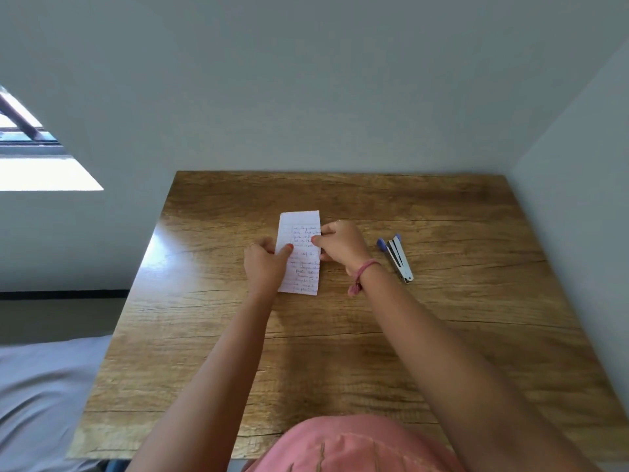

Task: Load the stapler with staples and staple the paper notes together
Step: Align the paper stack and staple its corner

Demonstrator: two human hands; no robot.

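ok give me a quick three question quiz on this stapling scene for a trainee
1. True or false: the stapler is in the person's right hand.
2. Multiple choice: where does the stapler lie in relation to the paper notes? A) to the left of them B) to the right of them C) on top of them
3. Fill in: the left hand and the right hand both hold the ____.

Key:
1. False. It lies on the wooden table, apart from both hands.
2. B
3. paper notes, the left at their left edge, the right at their right edge.
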